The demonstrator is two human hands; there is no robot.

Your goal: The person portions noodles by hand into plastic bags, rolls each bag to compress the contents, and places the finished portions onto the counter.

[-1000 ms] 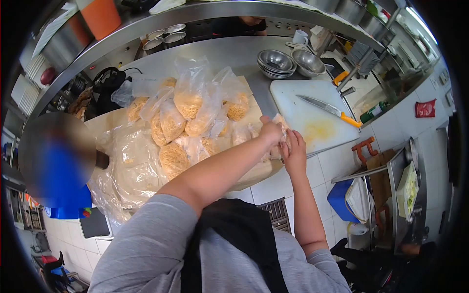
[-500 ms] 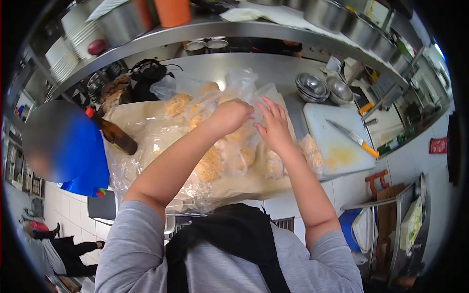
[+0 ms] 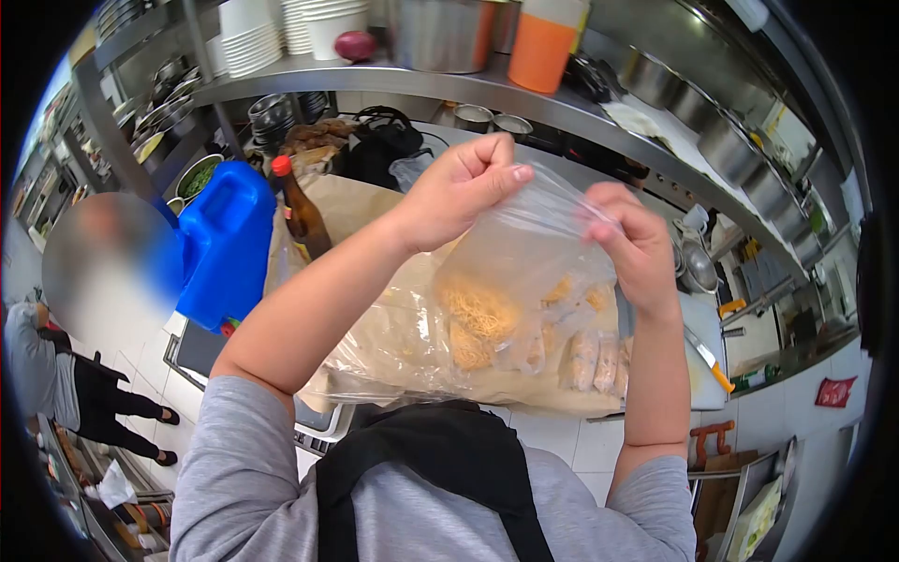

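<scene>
A thin, crinkled clear plastic bag (image 3: 524, 272) is being held up above the counter, a tangled clump of pale yellow noodles (image 3: 478, 314) sagging in it. Its top edge is being pinched by the left hand (image 3: 459, 187), curled into a fist, and the right hand (image 3: 637, 244), fingers closed. A blue jug (image 3: 225, 244) and a brown bottle (image 3: 302, 214) are being kept left.
</scene>
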